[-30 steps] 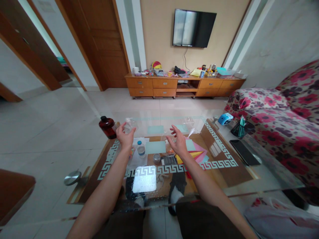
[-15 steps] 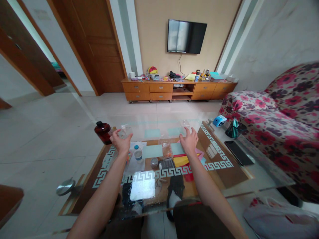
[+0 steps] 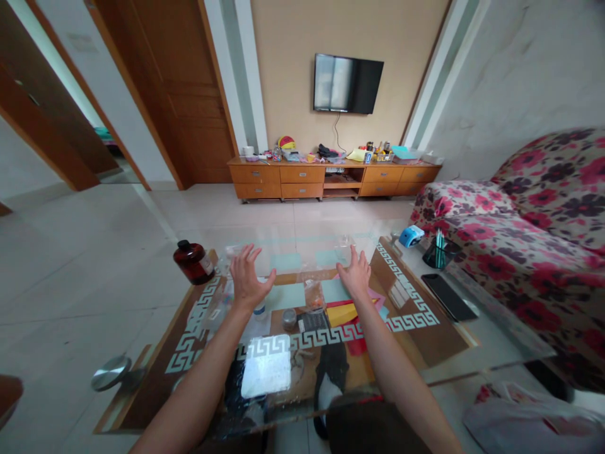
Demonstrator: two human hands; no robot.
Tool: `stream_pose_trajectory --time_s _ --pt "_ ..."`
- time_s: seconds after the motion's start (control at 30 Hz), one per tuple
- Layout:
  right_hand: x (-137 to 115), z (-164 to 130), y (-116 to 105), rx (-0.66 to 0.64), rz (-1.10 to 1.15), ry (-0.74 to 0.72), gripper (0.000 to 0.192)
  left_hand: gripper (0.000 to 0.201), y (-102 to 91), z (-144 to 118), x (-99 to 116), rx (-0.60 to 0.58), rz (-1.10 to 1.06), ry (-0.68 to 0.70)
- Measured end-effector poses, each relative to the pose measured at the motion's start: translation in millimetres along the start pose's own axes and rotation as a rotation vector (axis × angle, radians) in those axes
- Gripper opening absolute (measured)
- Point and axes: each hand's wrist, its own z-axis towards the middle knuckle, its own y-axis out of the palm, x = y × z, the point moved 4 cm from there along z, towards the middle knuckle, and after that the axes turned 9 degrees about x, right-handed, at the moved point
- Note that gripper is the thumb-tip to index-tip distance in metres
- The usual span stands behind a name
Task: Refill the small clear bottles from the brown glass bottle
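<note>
- Your left hand (image 3: 246, 277) is spread open at frame centre, holding nothing, above the glass counter (image 3: 472, 328).
- Your right hand (image 3: 355, 275) is open too, just right of centre.
- A brown bottle (image 3: 190, 261) stands left of your left hand.
- Coloured paper (image 3: 345, 309) lies below your right hand.

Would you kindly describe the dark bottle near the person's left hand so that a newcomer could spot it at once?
Start at the glass table in front of the flowered sofa and go to its far left corner. There, just left of the open left hand, stands a squat brown bottle with a black cap. It is the only dark, opaque container; the others nearby are clear.
</note>
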Motion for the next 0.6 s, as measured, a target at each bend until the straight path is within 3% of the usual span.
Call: stream_pose_trajectory --time_s 0.1,0.2,0.43,0.6 --pt "6.7 16.8 1.6 0.019 0.017 0.015 0.093 0.083 16.7 -9.0 2.0 -0.162 -0.019 0.025" --pt "10.4 27.5 3.6 0.022 0.047 0.036 0.097 0.083 21.7 -13.6 1.4 -0.265 0.018 0.016" --pt "6.0 24.9 15.3 -0.041 0.147 -0.126 0.088 0.086 3.2 -7.7 5.9 -0.302 -0.006 0.015" --pt "-1.4 19.6 17.0 -0.091 0.303 -0.248 0.078 0.087 2.6 -8.0 3.2 -0.298 -0.036 -0.026"
